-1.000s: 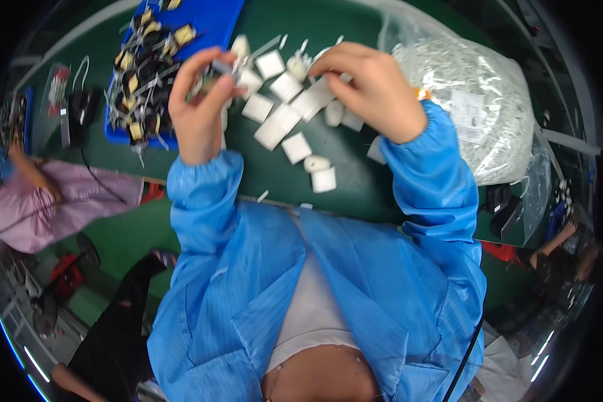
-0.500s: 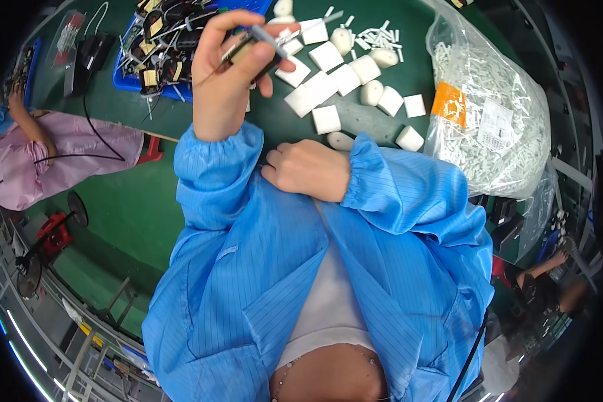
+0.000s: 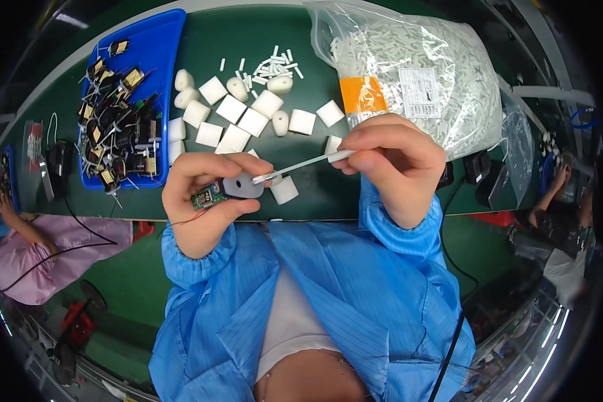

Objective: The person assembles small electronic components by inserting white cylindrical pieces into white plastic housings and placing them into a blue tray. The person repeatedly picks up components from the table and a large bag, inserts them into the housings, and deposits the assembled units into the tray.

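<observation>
My left hand (image 3: 197,201) grips an electronic assembly with a grey rounded end plate (image 3: 246,187), a green circuit board (image 3: 206,197) and thin wires. From its end a thin pale lead (image 3: 298,165) stretches towards my right hand (image 3: 405,167). Between thumb and fingers, my right hand pinches a small white tube (image 3: 340,156) at the far end of that lead. Whether the tube is fully around the lead, I cannot tell. White foam blocks (image 3: 253,122), some with rounded sides and holes, lie beyond both hands, with a loose pile of short white tubes (image 3: 275,72) behind them.
A blue tray (image 3: 162,57) of similar wired assemblies stands at left on the green table (image 3: 248,33). At right sits a large clear bag (image 3: 442,67) full of white tubes. Black boxes (image 3: 479,167) and cables lie near it. Other people (image 3: 53,251) work on both sides.
My view has shifted, showing more of the table. My right hand has left my chest and taken hold of a white tube. The left hand has lowered, still holding the assembly.
</observation>
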`<act>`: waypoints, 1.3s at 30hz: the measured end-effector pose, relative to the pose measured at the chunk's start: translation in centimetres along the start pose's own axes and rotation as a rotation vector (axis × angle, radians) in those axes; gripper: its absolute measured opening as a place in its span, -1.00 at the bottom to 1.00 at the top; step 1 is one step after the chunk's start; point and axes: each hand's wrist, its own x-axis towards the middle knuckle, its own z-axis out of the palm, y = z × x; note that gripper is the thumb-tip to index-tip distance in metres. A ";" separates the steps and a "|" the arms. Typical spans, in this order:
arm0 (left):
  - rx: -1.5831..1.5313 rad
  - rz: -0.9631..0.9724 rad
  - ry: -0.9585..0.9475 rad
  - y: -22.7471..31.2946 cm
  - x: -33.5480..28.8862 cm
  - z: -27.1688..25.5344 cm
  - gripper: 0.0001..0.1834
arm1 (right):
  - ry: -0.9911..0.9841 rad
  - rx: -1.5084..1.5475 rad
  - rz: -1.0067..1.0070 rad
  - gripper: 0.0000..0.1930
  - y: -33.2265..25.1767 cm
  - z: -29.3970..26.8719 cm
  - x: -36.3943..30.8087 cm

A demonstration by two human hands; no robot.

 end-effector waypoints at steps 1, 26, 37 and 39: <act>0.001 -0.005 0.012 0.1 0.1 0.3 -0.57 | 0.012 0.028 0.013 -0.82 0.1 -0.1 0.0; 0.803 0.215 -0.114 1.2 1.5 1.4 -0.64 | -0.228 -0.351 0.045 -0.92 2.0 1.1 1.1; 0.145 -0.213 0.342 -0.2 0.7 -1.2 -0.69 | -0.402 -1.220 -0.044 -0.70 3.9 -3.0 -1.6; 0.188 -0.261 0.260 -0.9 0.8 -1.8 -0.69 | -0.408 -1.318 0.035 -0.64 5.4 -2.2 -2.8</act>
